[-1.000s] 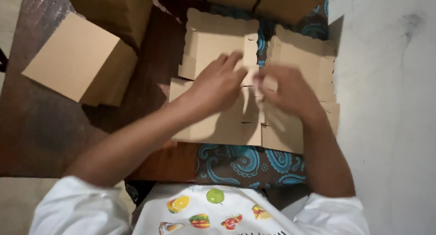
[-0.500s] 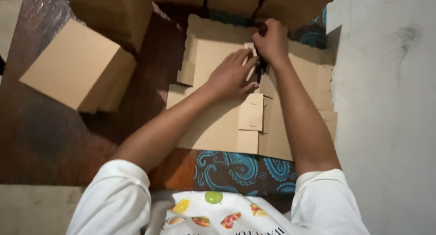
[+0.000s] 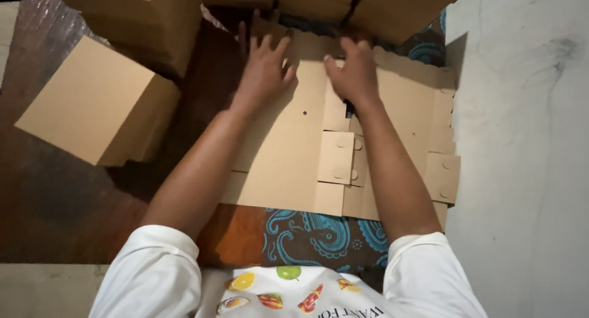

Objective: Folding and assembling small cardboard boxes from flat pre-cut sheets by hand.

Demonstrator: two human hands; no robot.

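The flat cardboard blank (image 3: 288,164) is laid right of the folded box (image 3: 92,103), its long axis running away from the person. Its far edge is pressed by the spread left hand (image 3: 265,69) and the loosely curled right hand (image 3: 354,72).

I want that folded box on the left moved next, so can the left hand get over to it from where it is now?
Probably yes. The left hand lies flat on the unfolded cardboard sheet, and the folded box sits to its left on the dark floor. Nothing stands between them, and the hand holds nothing.
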